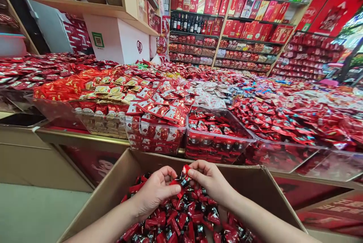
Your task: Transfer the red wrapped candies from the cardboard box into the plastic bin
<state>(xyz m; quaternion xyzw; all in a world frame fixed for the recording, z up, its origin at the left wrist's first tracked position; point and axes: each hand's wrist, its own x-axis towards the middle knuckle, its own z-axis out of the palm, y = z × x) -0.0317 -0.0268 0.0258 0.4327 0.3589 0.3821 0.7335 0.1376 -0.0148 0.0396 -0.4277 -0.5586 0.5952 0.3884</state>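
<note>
Both hands are over an open cardboard box (pixel 113 182) filled with red and black wrapped candies (pixel 181 220). Between them is a wrapped candy (pixel 185 178) with a red and black wrapper and pale lettering. My left hand (pixel 159 190) pinches its lower left end with thumb and fingers. My right hand (pixel 211 178) grips the upper right end between thumb and forefinger. Just beyond the box's far edge, a clear plastic bin (pixel 221 137) holds similar red and black candies, some hidden behind its front wall.
Left of that bin stands another clear bin (pixel 154 133) heaped with red and white packets. Mounded candy (pixel 269 118) stretches right and back across the counter. Shelves (pixel 224 19) with bottles and red boxes line the back wall. A dark flat device (pixel 21 120) lies at left.
</note>
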